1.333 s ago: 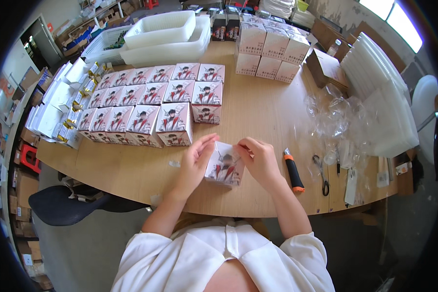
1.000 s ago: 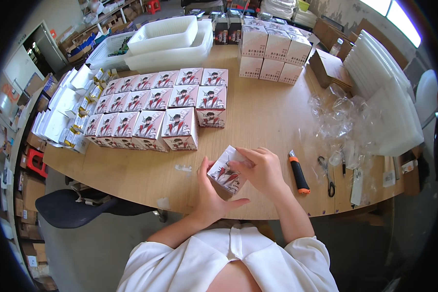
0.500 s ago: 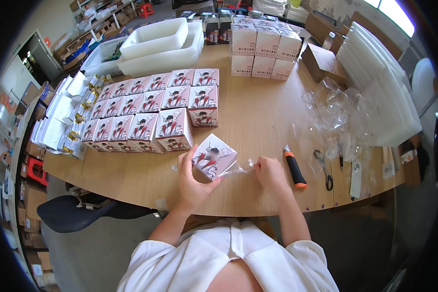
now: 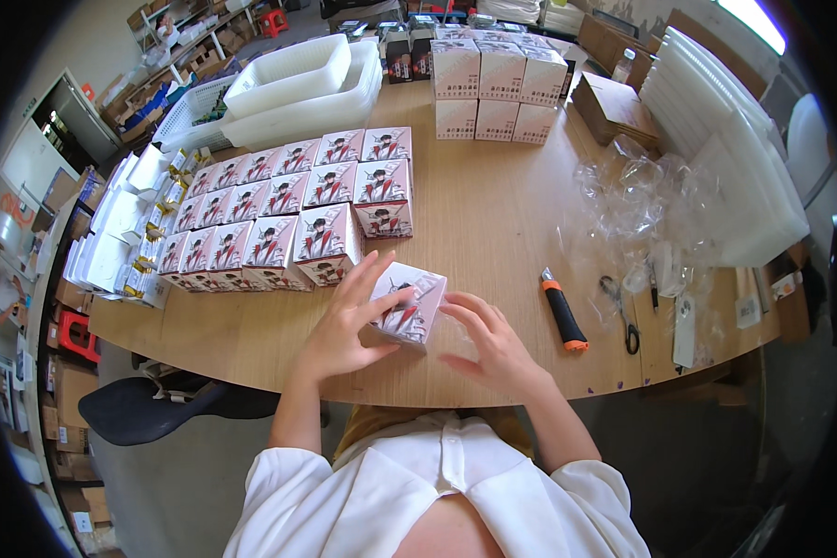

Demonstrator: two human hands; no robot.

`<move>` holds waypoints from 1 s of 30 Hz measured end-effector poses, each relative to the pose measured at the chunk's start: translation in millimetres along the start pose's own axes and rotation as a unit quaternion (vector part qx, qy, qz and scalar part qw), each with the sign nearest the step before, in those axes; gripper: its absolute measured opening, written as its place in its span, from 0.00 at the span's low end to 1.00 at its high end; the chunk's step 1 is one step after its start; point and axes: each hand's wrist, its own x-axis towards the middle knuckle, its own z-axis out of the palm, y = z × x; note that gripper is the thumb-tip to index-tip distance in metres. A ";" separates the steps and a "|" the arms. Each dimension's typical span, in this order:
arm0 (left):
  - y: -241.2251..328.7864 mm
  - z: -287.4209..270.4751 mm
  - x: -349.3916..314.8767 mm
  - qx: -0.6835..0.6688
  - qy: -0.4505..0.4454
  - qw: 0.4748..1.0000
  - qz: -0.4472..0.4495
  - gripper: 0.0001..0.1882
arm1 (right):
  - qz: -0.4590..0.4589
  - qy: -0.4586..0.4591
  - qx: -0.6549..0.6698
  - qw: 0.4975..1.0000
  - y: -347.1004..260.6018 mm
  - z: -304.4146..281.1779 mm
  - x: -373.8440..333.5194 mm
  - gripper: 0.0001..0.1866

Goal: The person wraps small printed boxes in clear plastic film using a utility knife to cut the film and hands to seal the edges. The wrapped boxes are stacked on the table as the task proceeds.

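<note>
A small box with a red and white figure printed on its top stands on the table in front of me. At its left side is my left hand, fingers spread, one finger reaching over the top and the thumb by the near corner. My right hand is open on the other side, its fingertips close to the box's right edge; contact there is hard to make out. Rows of matching boxes stand at the left, just beyond my left hand.
To the right lie an orange and black cutter, scissors and crumpled clear film. White folded cartons line the left edge. Plastic bins, stacked pale boxes and translucent trays stand farther back.
The box has gone from tilted in my left hand to standing on the table. My right hand has opened from a closed pull on clear film and moved to the box's right side.
</note>
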 end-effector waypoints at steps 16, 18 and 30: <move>18.6 13.1 -0.7 0.117 0.084 0.984 -0.107 0.42 | 0.009 -0.032 -0.084 0.996 19.1 -8.9 -37.3 0.08; 17.2 15.6 1.8 0.158 0.108 0.977 -0.091 0.39 | -0.009 0.138 -0.050 0.989 14.1 -10.7 -30.2 0.10; 29.2 31.2 5.6 0.119 0.080 0.989 -0.043 0.38 | -0.050 0.083 0.004 0.995 -4.7 18.9 -33.4 0.13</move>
